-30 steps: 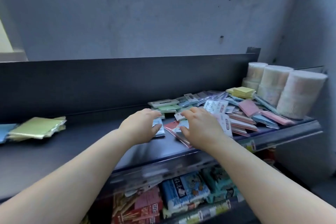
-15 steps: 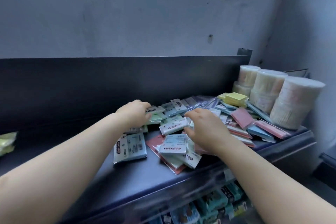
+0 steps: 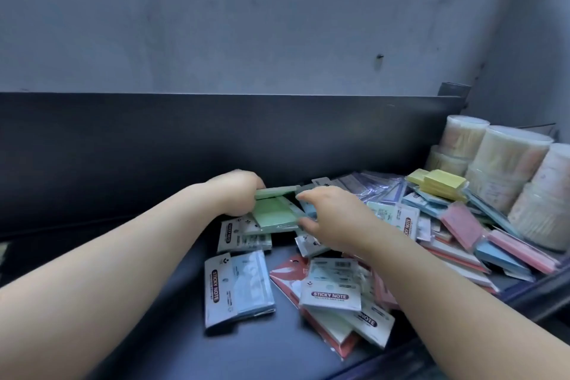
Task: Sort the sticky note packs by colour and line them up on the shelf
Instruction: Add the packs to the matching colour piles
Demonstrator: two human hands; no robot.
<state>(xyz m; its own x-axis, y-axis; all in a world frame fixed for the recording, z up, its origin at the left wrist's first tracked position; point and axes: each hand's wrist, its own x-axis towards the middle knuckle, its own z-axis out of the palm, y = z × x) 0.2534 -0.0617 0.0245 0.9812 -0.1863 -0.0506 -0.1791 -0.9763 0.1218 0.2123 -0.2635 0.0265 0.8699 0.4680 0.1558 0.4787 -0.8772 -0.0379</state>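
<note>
On the dark shelf (image 3: 172,342), left hand (image 3: 234,194) and right hand (image 3: 336,219) curl fingers round the green packs (image 3: 273,214) from either side; light, stiff and film-slick, they likely want edge grips.

On the shelf (image 3: 148,293) the heap of sticky note packs (image 3: 431,225) lies in the right half and reaches to the front edge. Behind it, in the right back corner, the round tubs (image 3: 505,170) stand close together. One single pack (image 3: 237,287) lies left of the heap, near the front. Over the back part of the heap, the left hand (image 3: 234,191) and the right hand (image 3: 333,219) hold a small stack of packs (image 3: 274,213) between them, each hand on its own side. Behind the shelf stands the back panel (image 3: 185,139), and the wall (image 3: 216,25) rises above it.
</note>
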